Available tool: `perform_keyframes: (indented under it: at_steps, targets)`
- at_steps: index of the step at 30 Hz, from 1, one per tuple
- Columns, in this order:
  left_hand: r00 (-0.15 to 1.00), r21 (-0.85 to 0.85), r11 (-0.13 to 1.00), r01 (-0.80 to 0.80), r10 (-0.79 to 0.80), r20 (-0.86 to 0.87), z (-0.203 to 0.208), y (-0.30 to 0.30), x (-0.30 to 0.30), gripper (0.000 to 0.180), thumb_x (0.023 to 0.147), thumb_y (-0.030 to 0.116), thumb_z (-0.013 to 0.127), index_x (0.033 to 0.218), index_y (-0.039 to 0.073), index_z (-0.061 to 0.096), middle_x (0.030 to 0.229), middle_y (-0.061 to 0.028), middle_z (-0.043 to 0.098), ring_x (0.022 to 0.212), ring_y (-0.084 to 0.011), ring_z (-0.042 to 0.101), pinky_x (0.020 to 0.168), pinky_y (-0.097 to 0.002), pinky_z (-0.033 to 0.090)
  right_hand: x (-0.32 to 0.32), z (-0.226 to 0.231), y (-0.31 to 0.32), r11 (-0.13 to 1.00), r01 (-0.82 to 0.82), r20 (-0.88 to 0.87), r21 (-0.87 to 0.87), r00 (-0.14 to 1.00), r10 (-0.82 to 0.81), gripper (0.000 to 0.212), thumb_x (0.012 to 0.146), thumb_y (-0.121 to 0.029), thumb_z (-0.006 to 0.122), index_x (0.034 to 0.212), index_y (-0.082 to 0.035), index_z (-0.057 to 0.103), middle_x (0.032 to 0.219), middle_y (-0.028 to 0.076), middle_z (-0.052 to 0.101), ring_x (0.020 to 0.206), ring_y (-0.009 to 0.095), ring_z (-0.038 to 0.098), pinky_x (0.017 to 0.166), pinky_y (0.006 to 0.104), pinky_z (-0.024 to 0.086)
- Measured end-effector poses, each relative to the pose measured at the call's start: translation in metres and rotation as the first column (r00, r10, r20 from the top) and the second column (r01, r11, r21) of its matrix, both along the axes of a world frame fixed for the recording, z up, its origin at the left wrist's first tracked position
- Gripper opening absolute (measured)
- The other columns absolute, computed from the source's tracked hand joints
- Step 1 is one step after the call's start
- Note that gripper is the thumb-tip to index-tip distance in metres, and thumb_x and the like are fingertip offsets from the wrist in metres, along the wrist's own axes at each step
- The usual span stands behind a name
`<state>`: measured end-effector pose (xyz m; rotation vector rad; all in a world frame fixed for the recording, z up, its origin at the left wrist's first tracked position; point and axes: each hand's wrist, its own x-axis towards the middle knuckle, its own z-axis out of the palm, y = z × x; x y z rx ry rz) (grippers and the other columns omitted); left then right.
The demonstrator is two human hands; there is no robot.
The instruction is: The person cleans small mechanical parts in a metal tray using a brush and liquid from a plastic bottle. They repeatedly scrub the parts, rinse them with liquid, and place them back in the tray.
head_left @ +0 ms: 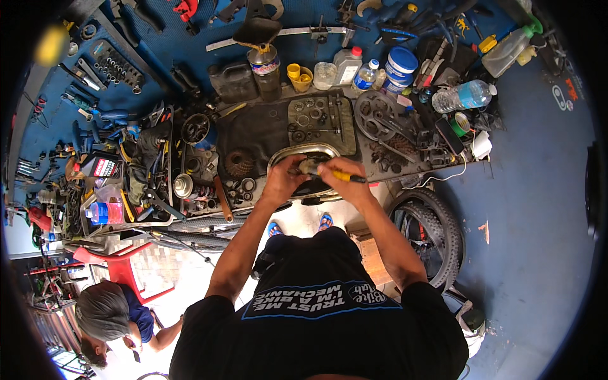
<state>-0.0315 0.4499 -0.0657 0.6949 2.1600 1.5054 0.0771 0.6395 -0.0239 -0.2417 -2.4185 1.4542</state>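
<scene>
Nearby, cogs (239,163) left of metal basin (304,148), crankset (378,118) right.

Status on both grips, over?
Right grip on yellow-handled tool. Left grip by its tip, hold unclear. Metal tray beneath both; sprocket cluster left.

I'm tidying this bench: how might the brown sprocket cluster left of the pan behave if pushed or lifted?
The sprocket cluster looks like stacked metal, so probably stiff and heavy for its size. Its toothed rim may snag. It seems to lie flat, so likelier to slide than roll.
</scene>
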Motion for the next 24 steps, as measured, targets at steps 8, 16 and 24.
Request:
perform_keyframes:
  at_steps: [8, 16, 24]
  targets:
    - [0.999, -0.027, 1.000, -0.008, 0.007, -0.050, 0.003, -0.001, 0.001, 0.060, 0.082, 0.002, 0.090, 0.136, 0.006, 0.066, 0.109, -0.0097, 0.075, 0.084, -0.0117, 0.071, 0.075, -0.0300, 0.061, -0.007, -0.011, 0.000, 0.994, 0.046, -0.037, -0.103, 0.998, -0.051, 0.030, 0.096, -0.028, 0.080, 0.090, 0.001, 0.074, 0.078, 0.006, 0.070, 0.071, 0.011, 0.062, 0.066, 0.0301, 0.049]
    - [0.992, 0.140, 0.990, -0.012, 0.030, -0.126, 0.002, -0.001, -0.002, 0.055, 0.085, -0.009, 0.081, 0.134, 0.006, 0.060, 0.139, -0.0104, 0.064, 0.101, -0.0188, 0.069, 0.079, -0.0315, 0.065, -0.002, -0.053, 0.027, 0.961, 0.181, 0.332, -0.210, 0.938, -0.104, 0.033, 0.102, -0.039, 0.074, 0.111, -0.007, 0.076, 0.080, 0.001, 0.070, 0.067, 0.009, 0.062, 0.059, 0.0250, 0.050]
    - [0.987, 0.035, 0.999, -0.037, 0.042, -0.154, -0.001, -0.004, -0.006, 0.057, 0.080, 0.000, 0.089, 0.131, 0.007, 0.065, 0.130, -0.0107, 0.066, 0.093, -0.0179, 0.069, 0.076, -0.0325, 0.063, 0.012, -0.059, 0.019, 0.993, 0.082, 0.147, 0.080, 0.985, -0.093, 0.020, 0.097, -0.029, 0.079, 0.106, -0.012, 0.075, 0.083, 0.007, 0.072, 0.082, 0.016, 0.069, 0.077, 0.0373, 0.056]
